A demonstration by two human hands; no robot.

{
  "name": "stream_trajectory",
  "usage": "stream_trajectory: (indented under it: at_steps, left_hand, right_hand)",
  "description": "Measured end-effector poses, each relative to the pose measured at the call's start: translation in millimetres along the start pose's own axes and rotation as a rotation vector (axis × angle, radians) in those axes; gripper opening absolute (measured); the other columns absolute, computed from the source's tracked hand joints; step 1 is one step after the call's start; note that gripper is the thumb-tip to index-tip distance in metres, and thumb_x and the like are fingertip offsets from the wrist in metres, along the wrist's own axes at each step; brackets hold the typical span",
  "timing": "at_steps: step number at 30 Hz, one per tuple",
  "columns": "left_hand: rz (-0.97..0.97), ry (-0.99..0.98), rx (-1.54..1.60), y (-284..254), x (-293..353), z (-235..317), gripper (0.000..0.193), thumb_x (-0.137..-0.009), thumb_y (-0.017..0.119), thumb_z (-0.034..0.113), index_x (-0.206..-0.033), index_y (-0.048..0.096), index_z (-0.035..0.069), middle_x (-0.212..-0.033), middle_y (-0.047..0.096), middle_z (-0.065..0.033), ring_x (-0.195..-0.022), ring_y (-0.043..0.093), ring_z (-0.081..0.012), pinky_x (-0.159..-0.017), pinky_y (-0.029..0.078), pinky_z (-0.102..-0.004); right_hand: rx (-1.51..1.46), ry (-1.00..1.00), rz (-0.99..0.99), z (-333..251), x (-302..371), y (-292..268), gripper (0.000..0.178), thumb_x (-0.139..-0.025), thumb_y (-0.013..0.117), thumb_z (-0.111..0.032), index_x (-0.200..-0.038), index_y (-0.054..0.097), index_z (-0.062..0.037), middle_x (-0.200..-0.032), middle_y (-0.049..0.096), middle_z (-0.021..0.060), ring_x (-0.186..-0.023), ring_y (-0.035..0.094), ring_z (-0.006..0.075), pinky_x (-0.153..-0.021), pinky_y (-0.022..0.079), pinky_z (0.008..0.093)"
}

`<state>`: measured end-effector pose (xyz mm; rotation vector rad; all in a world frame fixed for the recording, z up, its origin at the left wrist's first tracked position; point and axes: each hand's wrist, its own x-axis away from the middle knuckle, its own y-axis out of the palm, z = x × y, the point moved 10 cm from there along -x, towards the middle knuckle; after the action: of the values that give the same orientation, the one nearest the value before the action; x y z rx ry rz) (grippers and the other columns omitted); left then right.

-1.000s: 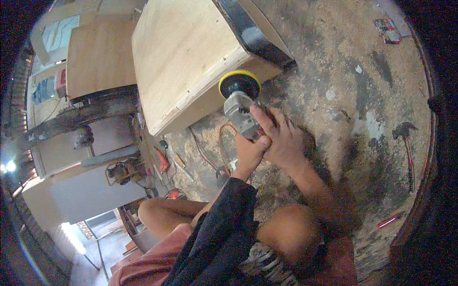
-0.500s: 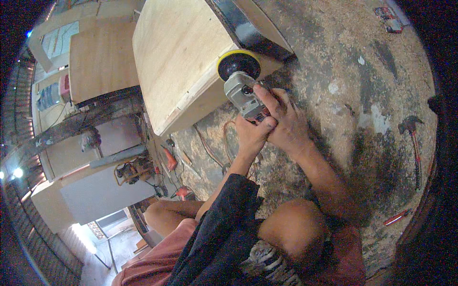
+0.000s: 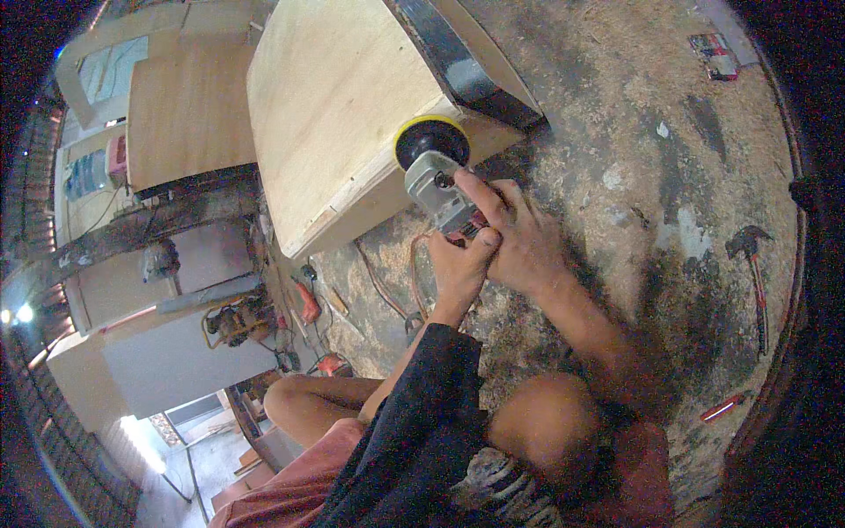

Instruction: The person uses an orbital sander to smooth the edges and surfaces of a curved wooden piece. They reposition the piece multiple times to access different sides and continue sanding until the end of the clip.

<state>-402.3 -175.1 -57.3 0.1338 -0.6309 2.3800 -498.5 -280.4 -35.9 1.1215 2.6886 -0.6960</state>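
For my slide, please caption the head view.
Both hands grip a grey sander, its yellow-rimmed disc against a plywood box.

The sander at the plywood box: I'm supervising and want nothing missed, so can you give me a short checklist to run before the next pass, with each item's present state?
1. Both hands on the tool: ok. The left hand and right hand wrap the grey body of the sander.
2. Pad against the work: ok. The yellow-rimmed pad sits at the lower edge of the plywood box.
3. Cable away from the pad: ok. The orange cable trails back across the floor.
4. Fingers away from the pad: cannot tell. The right index finger lies on the head just behind it.
5. Floor free of loose tools: not ok. A hammer lies on the sawdust to the right.
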Motion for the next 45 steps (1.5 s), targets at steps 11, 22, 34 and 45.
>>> stream_trajectory:
  at_steps: [11,22,34,45]
  left_hand:
    - [-0.003,0.036,-0.03,-13.6,-15.1,69.3,0.057,-0.09,0.077,0.056,-0.096,0.07,0.0,-0.086,0.07,-0.0004,-0.076,0.061,-0.0086,-0.068,0.05,-0.0299]
    - [-0.006,-0.073,0.077,10.5,26.3,11.8,0.055,-0.081,0.087,0.046,-0.108,0.07,0.001,-0.096,0.072,-0.002,-0.089,0.067,-0.0124,-0.08,0.054,-0.0318]
    - [-0.056,-0.057,-0.108,2.8,-12.8,35.0,0.066,-0.084,0.081,0.06,-0.109,0.07,0.0,-0.098,0.072,-0.0029,-0.087,0.064,-0.0114,-0.078,0.053,-0.031]
    - [-0.035,0.026,-0.001,12.5,10.1,-0.9,0.062,-0.074,0.094,0.044,-0.114,0.069,0.002,-0.101,0.073,-0.004,-0.092,0.068,-0.014,-0.082,0.054,-0.0319]
  right_hand:
    - [0.047,0.233,-0.039,-30.2,-35.2,-22.3,0.075,-0.095,0.067,-0.027,-0.16,0.031,-0.0367,-0.123,0.057,0.0237,-0.095,0.065,0.0532,-0.078,0.055,0.0608]
    - [-0.002,0.307,-0.107,-1.7,23.6,-14.5,0.079,-0.092,0.072,-0.03,-0.16,0.033,-0.0325,-0.131,0.057,0.0221,-0.113,0.061,0.0491,-0.089,0.053,0.0606]
    - [0.117,0.239,-0.031,-15.0,-21.8,-24.8,0.081,-0.09,0.073,-0.029,-0.159,0.032,-0.0356,-0.126,0.056,0.0196,-0.1,0.066,0.0495,-0.075,0.056,0.0584]
    - [-0.093,0.051,0.094,17.7,17.8,-4.7,0.09,-0.081,0.081,-0.031,-0.158,0.035,-0.0327,-0.134,0.058,0.019,-0.109,0.064,0.0469,-0.086,0.056,0.0573]
